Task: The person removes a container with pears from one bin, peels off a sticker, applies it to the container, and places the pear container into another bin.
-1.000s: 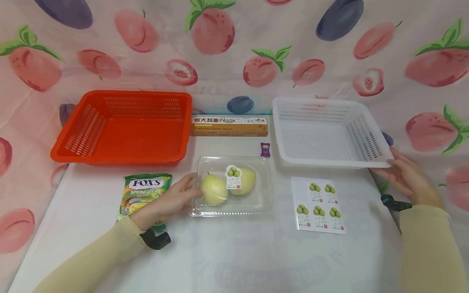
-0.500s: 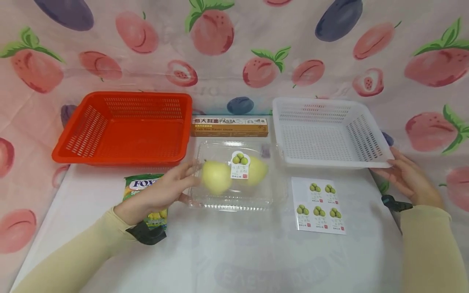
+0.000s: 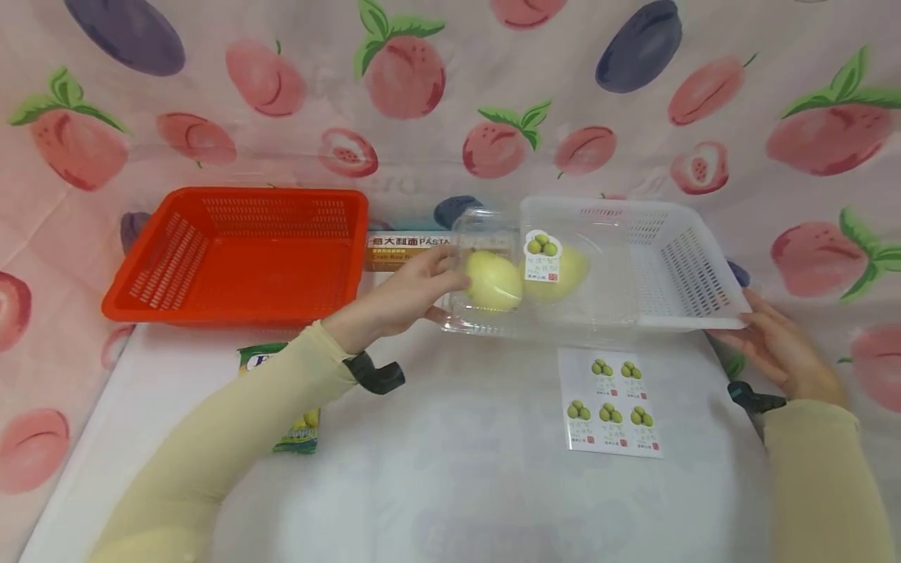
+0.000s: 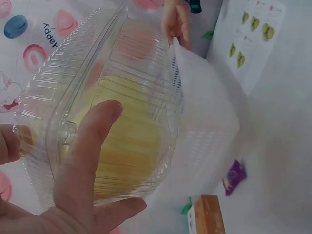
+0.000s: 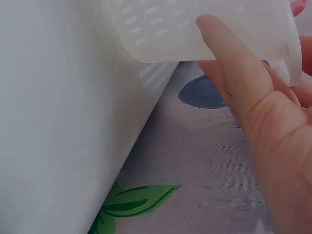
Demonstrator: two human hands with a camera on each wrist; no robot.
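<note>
My left hand (image 3: 404, 293) grips the left end of a clear plastic clamshell box (image 3: 486, 223), held slightly tilted over the left part of the white basket (image 3: 683, 266). Inside it lie two pale yellow-green fruits (image 3: 494, 281), pear-like, under a white sticker (image 3: 542, 256) with a fruit picture. The left wrist view has a finger (image 4: 80, 161) across the box's ridged end wall, beside its rim. At the basket's front right corner my right hand (image 3: 791, 348) holds the rim; in the right wrist view a finger (image 5: 234, 53) lies against its outer wall.
A red basket (image 3: 281, 274) stands back left. Behind the clamshell is a pasta box (image 3: 397, 250), partly covered. A purple candy (image 4: 235, 177) lies near it. A sticker sheet (image 3: 612, 403) lies in front of the white basket. My left sleeve partly covers a green candy bag (image 3: 303, 426).
The clamshell, first on the table, is lifted by my left hand and carried right and back to above the white basket. My right hand stays at the basket's corner.
</note>
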